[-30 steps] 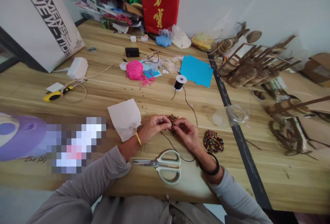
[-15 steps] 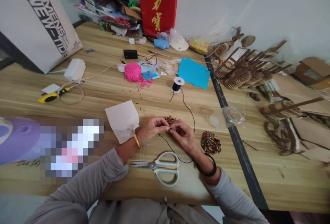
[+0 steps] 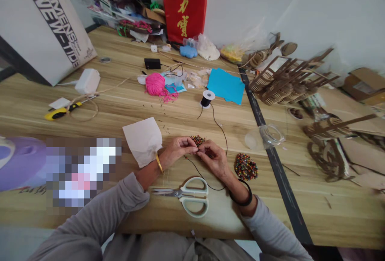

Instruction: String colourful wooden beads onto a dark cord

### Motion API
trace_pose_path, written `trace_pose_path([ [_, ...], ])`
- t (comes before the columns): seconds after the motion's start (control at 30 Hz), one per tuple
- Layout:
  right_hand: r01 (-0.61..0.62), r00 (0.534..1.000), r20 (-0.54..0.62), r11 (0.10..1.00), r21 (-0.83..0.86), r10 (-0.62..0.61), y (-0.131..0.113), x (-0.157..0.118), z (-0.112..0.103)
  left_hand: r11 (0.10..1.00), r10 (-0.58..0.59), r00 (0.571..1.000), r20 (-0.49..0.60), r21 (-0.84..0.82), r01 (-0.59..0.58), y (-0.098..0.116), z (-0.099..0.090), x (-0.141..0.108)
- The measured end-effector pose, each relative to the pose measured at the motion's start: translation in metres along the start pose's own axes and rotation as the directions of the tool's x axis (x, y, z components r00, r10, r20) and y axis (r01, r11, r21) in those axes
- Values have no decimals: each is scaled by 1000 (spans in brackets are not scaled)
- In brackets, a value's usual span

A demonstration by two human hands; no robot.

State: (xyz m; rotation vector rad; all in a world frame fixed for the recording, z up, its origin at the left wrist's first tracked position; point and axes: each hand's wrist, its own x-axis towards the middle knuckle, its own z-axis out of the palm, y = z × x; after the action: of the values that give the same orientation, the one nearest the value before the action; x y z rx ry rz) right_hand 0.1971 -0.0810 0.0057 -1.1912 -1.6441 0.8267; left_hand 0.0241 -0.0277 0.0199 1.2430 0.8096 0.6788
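My left hand [image 3: 180,147] and my right hand [image 3: 214,158] meet fingertip to fingertip, both closed in a pinch. A short dark bit of thin black cord [image 3: 204,177] shows between them; whether a bead is there too, I cannot tell. The cord loops below my right hand, and small reddish beads sit on it beneath my left fingers. Just behind the hands lies a loose pile of multicoloured beads [image 3: 197,139], partly hidden. Right of my right hand is a coiled heap of strung beads [image 3: 246,166]. Scissors [image 3: 180,193] with pale handles lie in front.
A spool of black cord [image 3: 207,98] stands beyond the hands. White paper [image 3: 141,140] lies at the left, near a yellow cutter [image 3: 57,113]. Pink yarn [image 3: 155,83] and blue sheets [image 3: 226,85] lie farther back. A clear jar [image 3: 272,134] and brown wooden models [image 3: 288,80] are at the right.
Almost nothing differs. Both hands keep their pinch at the same place, with only a very slight shift of the fingers.
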Motion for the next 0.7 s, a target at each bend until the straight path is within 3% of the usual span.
trace_pose_path([
  [0.7, -2, 1000, 14, 1000, 28, 2, 3, -1, 0, 1000, -14, 1000, 7, 0, 14, -3, -1, 0],
])
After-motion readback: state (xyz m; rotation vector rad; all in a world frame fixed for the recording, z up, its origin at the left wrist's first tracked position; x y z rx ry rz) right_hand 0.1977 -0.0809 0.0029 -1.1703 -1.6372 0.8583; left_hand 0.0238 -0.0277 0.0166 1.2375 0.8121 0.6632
